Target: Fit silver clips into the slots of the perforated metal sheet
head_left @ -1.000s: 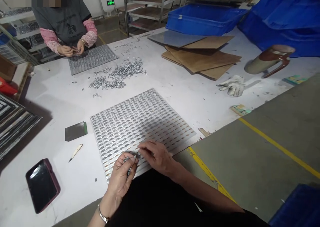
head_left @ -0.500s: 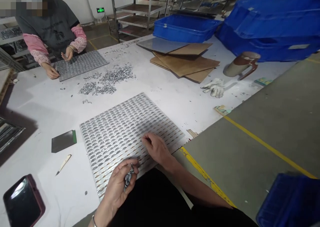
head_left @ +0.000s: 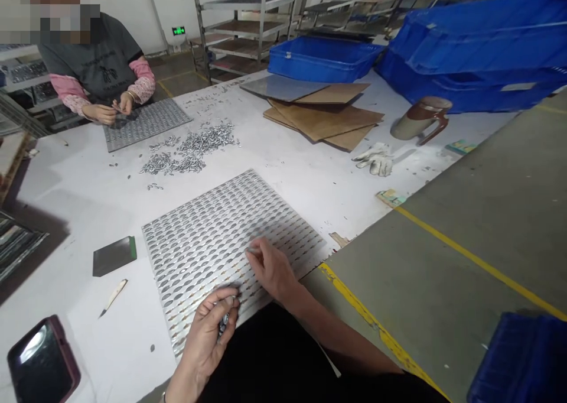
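A metal sheet (head_left: 199, 237) with rows of leaf-shaped slots lies before me on the white table. Many slots look dark grey; in the rows nearest me, thin brownish marks show instead. Curled above the sheet's near edge, my left hand (head_left: 208, 326) holds several small grey oval pieces (head_left: 224, 323) in its palm, thumb and forefinger pinched together. My right hand (head_left: 272, 267) is over the right-middle rows, its fingertips closed on what looks like one small grey oval piece (head_left: 254, 250). Loose oval pieces (head_left: 208, 138) lie heaped beyond the sheet.
At left are a dark plate (head_left: 114, 256) with a green edge, a small knife (head_left: 113, 298) and a phone (head_left: 42, 361). Brown boards (head_left: 328, 119), a glove (head_left: 376, 159), a mug (head_left: 420, 118) and blue crates (head_left: 328, 60) stand right. Across the table, a co-worker (head_left: 106, 66) handles another sheet (head_left: 150, 121).
My right hand has shifted slightly left, and a small piece now shows at its fingertips. My left fingers have closed more over their pieces. The co-worker's hands have come together.
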Action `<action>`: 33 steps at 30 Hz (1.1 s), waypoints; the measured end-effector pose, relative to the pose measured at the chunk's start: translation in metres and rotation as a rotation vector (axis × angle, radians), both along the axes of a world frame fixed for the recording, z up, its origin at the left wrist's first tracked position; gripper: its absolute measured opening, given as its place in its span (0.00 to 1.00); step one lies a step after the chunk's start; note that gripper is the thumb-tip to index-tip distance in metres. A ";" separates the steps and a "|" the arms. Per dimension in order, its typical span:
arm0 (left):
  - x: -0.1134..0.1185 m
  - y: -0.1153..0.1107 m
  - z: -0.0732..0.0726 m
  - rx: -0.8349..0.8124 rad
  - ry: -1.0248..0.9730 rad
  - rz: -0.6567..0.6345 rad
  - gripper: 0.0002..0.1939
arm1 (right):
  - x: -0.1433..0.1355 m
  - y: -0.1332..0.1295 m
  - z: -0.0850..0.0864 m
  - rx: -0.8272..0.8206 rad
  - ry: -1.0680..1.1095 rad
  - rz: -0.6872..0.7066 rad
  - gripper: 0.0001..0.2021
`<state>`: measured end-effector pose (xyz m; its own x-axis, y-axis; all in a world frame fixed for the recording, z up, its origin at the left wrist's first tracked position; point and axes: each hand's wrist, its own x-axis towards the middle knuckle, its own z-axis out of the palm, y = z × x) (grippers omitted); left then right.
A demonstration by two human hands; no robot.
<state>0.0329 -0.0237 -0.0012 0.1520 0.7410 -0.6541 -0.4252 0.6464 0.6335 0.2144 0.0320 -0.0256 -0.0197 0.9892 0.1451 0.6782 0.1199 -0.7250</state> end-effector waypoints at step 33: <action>0.011 0.004 -0.001 0.100 -0.092 -0.110 0.15 | 0.033 0.046 -0.004 -0.147 -0.300 0.057 0.04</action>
<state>0.0435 -0.0200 -0.0026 0.2918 0.7771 -0.5577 -0.4147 0.6282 0.6583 0.2476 0.0779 -0.0292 -0.0963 0.9952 -0.0196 0.8593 0.0732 -0.5063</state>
